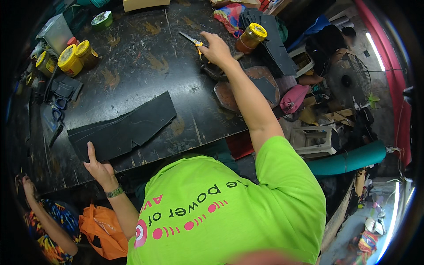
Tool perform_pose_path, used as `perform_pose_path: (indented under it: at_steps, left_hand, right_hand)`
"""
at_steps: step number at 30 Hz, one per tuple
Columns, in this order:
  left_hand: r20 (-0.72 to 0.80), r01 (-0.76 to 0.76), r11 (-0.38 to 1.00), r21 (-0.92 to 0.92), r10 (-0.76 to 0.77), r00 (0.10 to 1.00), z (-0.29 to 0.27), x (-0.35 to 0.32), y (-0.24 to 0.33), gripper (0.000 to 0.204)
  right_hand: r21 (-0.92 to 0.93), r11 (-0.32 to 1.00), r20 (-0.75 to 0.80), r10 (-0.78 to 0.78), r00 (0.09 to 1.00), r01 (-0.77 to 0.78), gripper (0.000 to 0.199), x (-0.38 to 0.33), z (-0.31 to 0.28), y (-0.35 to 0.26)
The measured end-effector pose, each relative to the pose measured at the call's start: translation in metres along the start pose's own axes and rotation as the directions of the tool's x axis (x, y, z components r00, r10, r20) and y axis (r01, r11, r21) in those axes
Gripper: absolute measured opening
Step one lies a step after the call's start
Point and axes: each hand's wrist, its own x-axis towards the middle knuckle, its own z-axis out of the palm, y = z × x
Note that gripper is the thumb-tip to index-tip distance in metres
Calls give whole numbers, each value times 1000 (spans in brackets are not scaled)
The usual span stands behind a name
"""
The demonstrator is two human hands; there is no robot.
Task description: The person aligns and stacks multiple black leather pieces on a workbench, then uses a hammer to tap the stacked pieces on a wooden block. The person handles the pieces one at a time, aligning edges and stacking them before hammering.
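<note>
My left hand point(100, 171) is at the table's near edge. Its thumb lies over the lower left corner of a flat black sheet point(128, 128), with the other fingers mostly hidden below. The sheet has uneven edges and a small notch on its near side. Farther off, my outstretched right arm brings my right hand point(216, 48) to a pair of scissors point(193, 40) with yellow handles. The fingers there are spread, and the thumb side touches or overlaps the handles. The scissors' blades point to the far left.
A yellow-lidded jar point(251, 38) stands right of my right hand, near brown and dark pieces point(227, 96). Yellow containers point(70, 60) and dark-handled scissors point(58, 110) are on the table's left. A co-worker's hand point(28, 187) is at the left edge. A fan point(346, 79) and white stool point(313, 140) stand right.
</note>
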Motion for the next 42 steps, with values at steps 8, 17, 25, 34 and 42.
perform_pose_path:
  at_steps: [8, 17, 25, 34, 42]
  left_hand:
    - [-18, 57, 998, -25, -58, 998, -8, 3, -4, 27]
    - [-49, 102, 981, -165, -111, 993, -12, 3, 0, 25]
    - [-29, 213, 940, -266, -229, 973, -16, 10, 5, 26]
    - [16, 223, 881, -417, -238, 971, -14, 7, 10, 31]
    - [-60, 146, 882, -448, -192, 980, -8, 1, 12, 30]
  right_hand:
    - [-173, 897, -228, 365, 903, -407, 42, -115, -88, 96]
    - [-250, 764, -154, 575, 804, -595, 82, -132, -75, 135]
    - [-224, 762, -175, 582, 794, -608, 87, -142, -57, 68]
    - [109, 889, -51, 451, 891, -444, 86, -141, -12, -42]
    - [139, 988, 117, -86, 989, 69, 78, -169, 3, -129]
